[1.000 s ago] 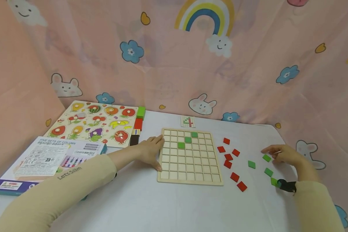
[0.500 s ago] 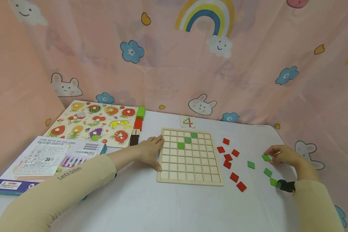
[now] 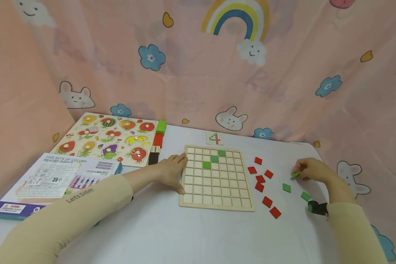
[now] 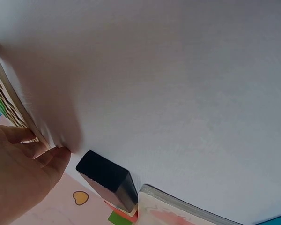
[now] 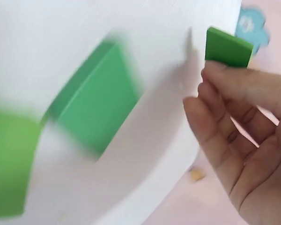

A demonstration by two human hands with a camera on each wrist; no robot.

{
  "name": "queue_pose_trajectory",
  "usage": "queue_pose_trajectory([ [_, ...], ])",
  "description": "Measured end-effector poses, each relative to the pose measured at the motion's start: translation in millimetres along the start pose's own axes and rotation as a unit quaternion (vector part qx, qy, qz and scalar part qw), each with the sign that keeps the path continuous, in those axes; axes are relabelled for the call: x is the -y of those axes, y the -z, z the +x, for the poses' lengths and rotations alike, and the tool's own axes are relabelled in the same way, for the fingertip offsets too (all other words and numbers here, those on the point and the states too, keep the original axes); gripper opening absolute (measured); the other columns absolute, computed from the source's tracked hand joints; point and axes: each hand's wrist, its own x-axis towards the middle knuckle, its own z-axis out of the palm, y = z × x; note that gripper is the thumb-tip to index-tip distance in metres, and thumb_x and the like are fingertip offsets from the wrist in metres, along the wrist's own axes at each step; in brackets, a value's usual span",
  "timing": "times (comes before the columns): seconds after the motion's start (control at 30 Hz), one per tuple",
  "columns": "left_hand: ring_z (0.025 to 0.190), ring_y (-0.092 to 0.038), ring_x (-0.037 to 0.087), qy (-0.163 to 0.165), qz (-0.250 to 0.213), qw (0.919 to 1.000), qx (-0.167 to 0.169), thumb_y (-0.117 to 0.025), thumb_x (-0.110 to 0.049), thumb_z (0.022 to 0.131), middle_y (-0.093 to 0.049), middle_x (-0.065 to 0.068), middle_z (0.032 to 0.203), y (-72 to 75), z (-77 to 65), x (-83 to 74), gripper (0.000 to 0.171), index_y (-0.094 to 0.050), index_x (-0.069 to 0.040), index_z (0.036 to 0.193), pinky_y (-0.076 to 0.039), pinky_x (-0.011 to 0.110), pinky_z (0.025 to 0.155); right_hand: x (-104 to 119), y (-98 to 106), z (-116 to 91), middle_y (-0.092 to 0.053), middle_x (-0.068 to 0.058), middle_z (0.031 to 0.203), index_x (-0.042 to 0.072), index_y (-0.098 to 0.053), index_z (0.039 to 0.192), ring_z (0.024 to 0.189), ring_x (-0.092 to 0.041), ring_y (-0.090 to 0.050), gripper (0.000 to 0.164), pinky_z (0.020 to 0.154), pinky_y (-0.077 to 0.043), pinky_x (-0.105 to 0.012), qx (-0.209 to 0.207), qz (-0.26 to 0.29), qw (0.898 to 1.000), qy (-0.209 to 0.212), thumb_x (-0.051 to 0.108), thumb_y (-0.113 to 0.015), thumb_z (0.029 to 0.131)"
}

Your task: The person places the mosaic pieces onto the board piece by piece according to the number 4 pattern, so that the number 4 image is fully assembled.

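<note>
My right hand (image 3: 311, 170) pinches a green square tile (image 5: 228, 48) by its edge, held above the table at the right. Below it on the cloth lie more green tiles (image 3: 286, 187), one partly hidden by the wrist strap. My left hand (image 3: 169, 172) rests against the left edge of the wooden grid board (image 3: 216, 209), its fingers along the frame in the left wrist view. Three green tiles (image 3: 214, 158) sit diagonally in the board's upper cells. Several red tiles (image 3: 267, 201) are scattered between the board and my right hand.
A small pattern card (image 3: 214, 138) lies behind the board. At the left are a fruit peg puzzle (image 3: 97, 143), a boxed bead set (image 3: 29, 212), and a row of green, red and black blocks (image 3: 153, 158). A pink printed curtain (image 3: 191, 73) hangs behind the table.
My right hand has picked up a green tile from the cloth and moved slightly left and up with it. My left hand stays at the board's edge.
</note>
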Motion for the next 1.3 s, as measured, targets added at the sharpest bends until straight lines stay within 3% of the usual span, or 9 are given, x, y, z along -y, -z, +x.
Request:
queue_pose_trajectory([
  [0.2, 0.154, -0.014, 0.042, 0.000, 0.002, 1.0000, 0.001, -0.079, -0.059, 0.073, -0.006, 0.018, 0.168, 0.6, -0.2, 1.6, 0.121, -0.014, -0.001, 0.158, -0.027, 0.060, 0.119, 56, -12, 17, -0.068, -0.009, 0.089, 0.003, -0.062, 0.091, 0.076, -0.016, -0.061, 0.017, 0.068, -0.058, -0.027, -0.016, 0.019, 0.998, 0.056, 0.016, -0.072, 0.087],
  [0.47, 0.154, -0.014, 0.042, 0.000, -0.001, 1.0000, 0.004, -0.079, -0.060, 0.073, -0.006, 0.018, 0.168, -0.6, 1.0, 2.5, 0.122, -0.014, -0.001, 0.158, -0.027, 0.062, 0.119, 139, -47, 38, -0.068, -0.006, 0.090, 0.009, -0.059, 0.082, 0.083, -0.017, -0.060, 0.013, 0.069, -0.050, -0.029, -0.007, 0.045, 0.987, 0.153, 0.010, -0.072, 0.083],
  [0.57, 0.154, -0.014, 0.042, 0.002, 0.000, 1.0000, 0.003, -0.079, -0.060, 0.073, -0.006, 0.017, 0.168, -0.6, 1.4, 2.1, 0.122, -0.014, -0.001, 0.158, -0.027, 0.062, 0.119, 170, -61, 43, -0.068, -0.004, 0.088, 0.010, -0.065, 0.094, 0.083, -0.016, -0.061, 0.012, 0.072, -0.051, -0.029, 0.012, 0.048, 0.980, 0.195, 0.010, -0.072, 0.084],
  [0.7, 0.154, -0.014, 0.042, 0.002, 0.002, 1.0000, 0.002, -0.079, -0.060, 0.072, -0.006, 0.017, 0.168, -0.5, 2.1, 1.3, 0.122, -0.015, -0.001, 0.158, -0.027, 0.063, 0.118, 204, -77, 49, -0.071, -0.005, 0.092, 0.011, -0.070, 0.115, 0.084, -0.015, -0.063, 0.028, 0.079, -0.053, -0.032, 0.033, 0.055, 0.968, 0.243, 0.009, -0.070, 0.087],
  [0.97, 0.153, -0.015, 0.043, -0.001, 0.000, 1.0000, -0.001, -0.079, -0.060, 0.073, -0.006, 0.017, 0.168, -1.1, 3.0, 1.2, 0.122, -0.015, -0.001, 0.158, -0.028, 0.063, 0.118, 243, -100, 64, -0.067, -0.006, 0.082, 0.010, -0.070, 0.113, 0.068, -0.015, -0.055, 0.028, 0.063, -0.049, -0.026, 0.014, 0.089, 0.966, 0.242, 0.007, -0.065, 0.086],
  [1.3, 0.153, -0.016, 0.044, 0.000, 0.000, 1.0000, -0.002, -0.079, -0.060, 0.073, -0.007, 0.019, 0.168, -0.9, 1.5, 2.5, 0.122, -0.016, 0.000, 0.157, -0.029, 0.064, 0.117, 261, -124, 70, -0.072, -0.003, 0.080, 0.015, -0.074, 0.101, 0.069, -0.011, -0.061, 0.017, 0.065, -0.050, -0.023, 0.025, 0.055, 0.973, 0.223, 0.010, -0.072, 0.085],
])
